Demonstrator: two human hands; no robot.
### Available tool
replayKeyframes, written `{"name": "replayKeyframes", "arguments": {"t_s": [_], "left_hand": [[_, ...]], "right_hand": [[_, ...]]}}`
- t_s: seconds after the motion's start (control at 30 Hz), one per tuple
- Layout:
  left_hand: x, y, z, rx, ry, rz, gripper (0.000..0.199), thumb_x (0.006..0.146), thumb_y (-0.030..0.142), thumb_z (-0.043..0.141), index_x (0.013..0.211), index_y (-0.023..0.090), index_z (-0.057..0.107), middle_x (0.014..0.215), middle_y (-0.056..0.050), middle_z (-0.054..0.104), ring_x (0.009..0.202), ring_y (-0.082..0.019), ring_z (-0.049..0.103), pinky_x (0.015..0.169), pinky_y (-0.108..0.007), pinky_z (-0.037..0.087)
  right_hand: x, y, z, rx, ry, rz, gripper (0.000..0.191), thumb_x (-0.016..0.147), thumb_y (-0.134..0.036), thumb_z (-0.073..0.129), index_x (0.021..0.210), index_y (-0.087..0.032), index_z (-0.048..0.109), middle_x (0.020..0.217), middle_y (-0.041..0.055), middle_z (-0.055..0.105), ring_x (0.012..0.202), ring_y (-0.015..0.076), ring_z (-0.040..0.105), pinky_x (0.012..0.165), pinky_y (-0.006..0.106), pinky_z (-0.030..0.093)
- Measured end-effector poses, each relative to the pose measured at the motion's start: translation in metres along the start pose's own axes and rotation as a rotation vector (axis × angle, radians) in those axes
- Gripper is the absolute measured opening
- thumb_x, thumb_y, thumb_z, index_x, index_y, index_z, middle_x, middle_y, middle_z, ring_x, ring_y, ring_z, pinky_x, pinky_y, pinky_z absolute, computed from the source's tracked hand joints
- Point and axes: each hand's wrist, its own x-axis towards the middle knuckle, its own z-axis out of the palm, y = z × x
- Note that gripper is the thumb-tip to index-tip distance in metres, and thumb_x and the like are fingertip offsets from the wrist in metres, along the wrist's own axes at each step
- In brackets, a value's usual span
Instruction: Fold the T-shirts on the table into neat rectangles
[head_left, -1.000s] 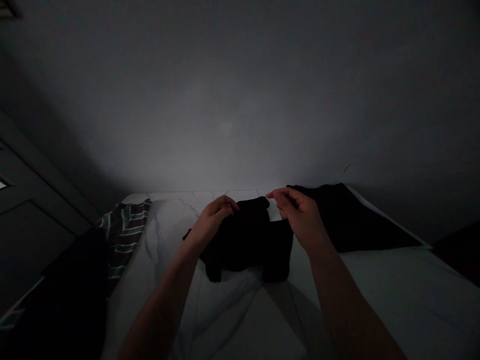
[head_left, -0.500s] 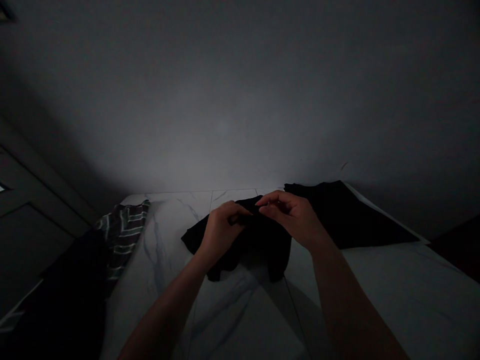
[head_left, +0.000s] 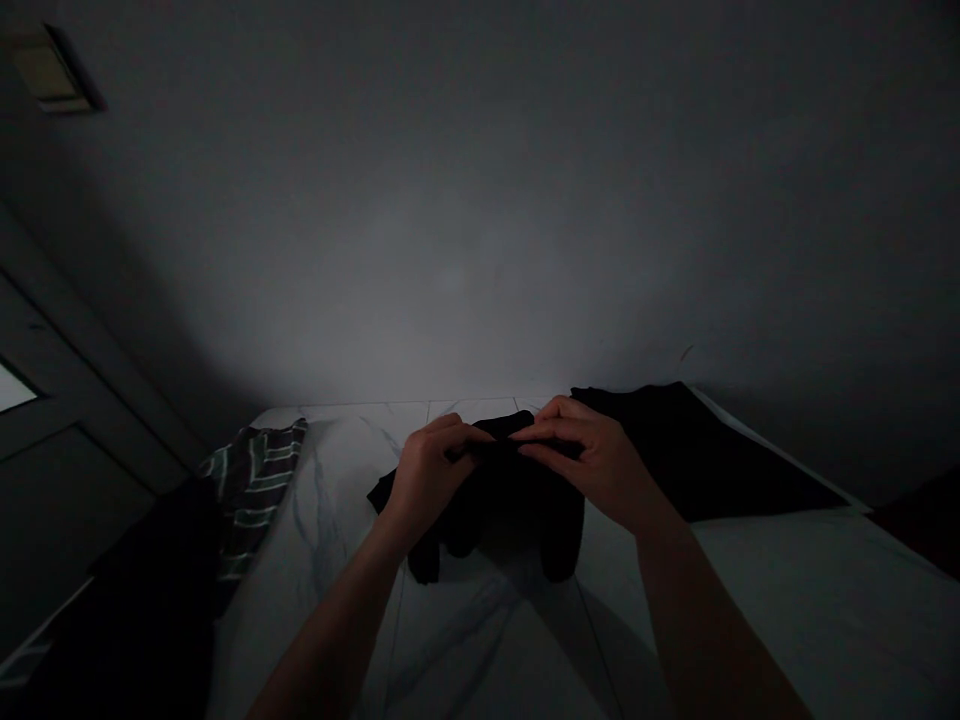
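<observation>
A black garment (head_left: pixel 510 500) hangs bunched between my hands over the marbled white surface, its exact kind lost in the dimness. With thumb and fingers, my left hand (head_left: pixel 435 468) pinches its upper edge on the left. Close beside it, my right hand (head_left: pixel 581 450) grips the same edge, its fingertips almost meeting those of the left. The garment's lower parts droop toward the surface in separate folds. Part of its left side is hidden behind my left hand.
Another black cloth (head_left: pixel 697 455) lies flat at the right, by the wall (head_left: pixel 465 250). At the left are a striped garment (head_left: pixel 262 480) and a dark heap of clothing (head_left: pixel 150 600). The marbled surface (head_left: pixel 457 660) runs up to the wall; a door (head_left: pixel 60 430) stands far left.
My fingertips have come together along the garment's upper edge, and the left hand has shifted slightly left. The whole view has tilted a little, showing more at the upper left.
</observation>
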Motion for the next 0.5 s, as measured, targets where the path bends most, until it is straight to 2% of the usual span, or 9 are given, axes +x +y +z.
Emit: {"name": "replayKeyframes", "arguments": {"t_s": [0.07, 0.17, 0.23, 0.3, 0.4, 0.5], "left_hand": [[0.003, -0.002, -0.008, 0.054, -0.042, 0.015, 0.009, 0.083, 0.025, 0.064, 0.082, 0.025, 0.073, 0.073, 0.0, 0.065, 0.068, -0.014, 0.06, 0.063, -0.026, 0.043], [0.006, -0.014, -0.031, 0.187, -0.015, 0.006, 0.02, 0.088, 0.036, 0.061, 0.077, 0.022, 0.068, 0.076, -0.001, 0.067, 0.07, -0.014, 0.06, 0.066, -0.026, 0.042], [0.006, -0.032, -0.05, 0.266, 0.036, -0.041, 0.026, 0.089, 0.04, 0.057, 0.075, 0.02, 0.065, 0.073, -0.001, 0.067, 0.068, -0.014, 0.059, 0.064, -0.025, 0.039], [0.007, -0.056, -0.072, 0.316, 0.028, -0.118, 0.031, 0.088, 0.044, 0.054, 0.071, 0.019, 0.063, 0.067, 0.0, 0.064, 0.064, -0.014, 0.056, 0.061, -0.025, 0.037], [0.018, -0.09, -0.108, 0.317, -0.102, -0.197, 0.037, 0.085, 0.048, 0.05, 0.065, 0.018, 0.057, 0.057, 0.002, 0.055, 0.057, -0.013, 0.049, 0.057, -0.023, 0.035], [0.043, -0.099, -0.148, 0.323, -0.183, -0.178, 0.038, 0.08, 0.052, 0.051, 0.063, 0.018, 0.054, 0.053, 0.004, 0.047, 0.055, -0.011, 0.043, 0.054, -0.022, 0.033]], "right_hand": [[0.003, 0.002, 0.001, -0.055, 0.072, -0.035, 0.012, 0.09, -0.033, 0.063, 0.093, -0.028, 0.074, 0.085, 0.002, 0.064, 0.08, 0.0175, 0.062, 0.071, 0.031, 0.05], [0.006, 0.015, 0.0, -0.152, 0.247, -0.093, 0.015, 0.093, -0.033, 0.058, 0.089, -0.024, 0.07, 0.086, 0.0029, 0.067, 0.082, 0.0184, 0.064, 0.076, 0.033, 0.051], [0.004, 0.034, -0.003, -0.221, 0.389, -0.093, 0.019, 0.095, -0.036, 0.054, 0.09, -0.023, 0.067, 0.087, 0.0039, 0.068, 0.082, 0.0194, 0.065, 0.078, 0.034, 0.051], [0.003, 0.057, -0.01, -0.286, 0.503, -0.048, 0.024, 0.096, -0.041, 0.05, 0.092, -0.023, 0.066, 0.09, 0.0051, 0.07, 0.083, 0.0209, 0.066, 0.079, 0.036, 0.052], [0.013, 0.089, -0.029, -0.368, 0.55, 0.029, 0.033, 0.096, -0.049, 0.044, 0.094, -0.023, 0.065, 0.091, 0.0067, 0.072, 0.082, 0.0234, 0.067, 0.076, 0.038, 0.051], [0.044, 0.094, -0.059, -0.462, 0.555, 0.041, 0.038, 0.095, -0.051, 0.04, 0.095, -0.023, 0.066, 0.094, 0.0079, 0.073, 0.081, 0.0246, 0.067, 0.073, 0.038, 0.05]]}}
